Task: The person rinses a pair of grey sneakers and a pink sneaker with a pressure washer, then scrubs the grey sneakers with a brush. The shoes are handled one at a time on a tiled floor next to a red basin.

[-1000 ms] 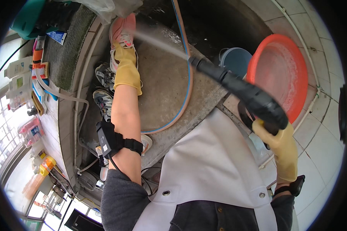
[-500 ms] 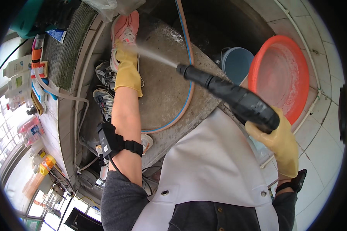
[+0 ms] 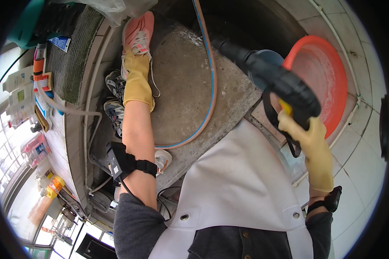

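Over to the left of the striped hose, I see the pink shoe, its toe pointing away from the person. The upper is coral pink, with whitish laces crossing the tongue and one loose lace trailing down beside the cuff of the yellow glove. A pale sole edge shows on its left side. The left hand is at the shoe's opening; its fingers are hidden, so I can't tell how tight that grip is. To the right of the hose, the right hand has its grip wrapped around a black spray gun with a yellow trigger, the nozzle ending just beside the hose. Farther right of the hose stands a red basin.
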A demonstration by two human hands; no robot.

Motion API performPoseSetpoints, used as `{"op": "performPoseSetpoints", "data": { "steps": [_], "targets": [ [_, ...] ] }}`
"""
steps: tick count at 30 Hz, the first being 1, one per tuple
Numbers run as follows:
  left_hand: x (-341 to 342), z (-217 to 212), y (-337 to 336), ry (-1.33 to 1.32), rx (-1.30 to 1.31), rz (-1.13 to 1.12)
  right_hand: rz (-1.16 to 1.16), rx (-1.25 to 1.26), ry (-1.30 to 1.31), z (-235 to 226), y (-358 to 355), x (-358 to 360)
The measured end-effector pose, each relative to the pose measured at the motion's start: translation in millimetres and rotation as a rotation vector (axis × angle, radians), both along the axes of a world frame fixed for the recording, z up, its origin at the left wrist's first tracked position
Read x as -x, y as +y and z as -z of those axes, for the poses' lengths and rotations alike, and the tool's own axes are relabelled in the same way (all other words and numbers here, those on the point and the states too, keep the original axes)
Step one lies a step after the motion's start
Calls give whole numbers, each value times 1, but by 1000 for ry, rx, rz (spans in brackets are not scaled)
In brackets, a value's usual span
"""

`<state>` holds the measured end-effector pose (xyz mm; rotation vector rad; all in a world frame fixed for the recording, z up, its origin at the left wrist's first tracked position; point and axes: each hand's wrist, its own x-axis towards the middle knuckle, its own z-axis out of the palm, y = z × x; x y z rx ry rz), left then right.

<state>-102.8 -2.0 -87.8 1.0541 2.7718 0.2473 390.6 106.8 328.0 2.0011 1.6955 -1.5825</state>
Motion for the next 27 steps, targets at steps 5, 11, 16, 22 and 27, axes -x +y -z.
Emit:
{"op": "performPoseSetpoints", "data": {
  "steps": [5,11,16,22,27],
  "targets": [
    [11,-6,4,-252,-279,-160,-22,-163,85,20,-19,-31],
    [2,-31,-13,-1678,-1151,-781,-10,-121,132,26,-32,-53],
    [-53,-81,-4,-1810,-1288,-860,32,-135,72,29,-44,-66],
    [-43,-54,-23,-1818,-1282,-834,-2,-153,94,31,-46,-66],
    [7,-6,-69,-1708,-1259,-721,-86,-106,56,30,-38,-67]
  ]
}}
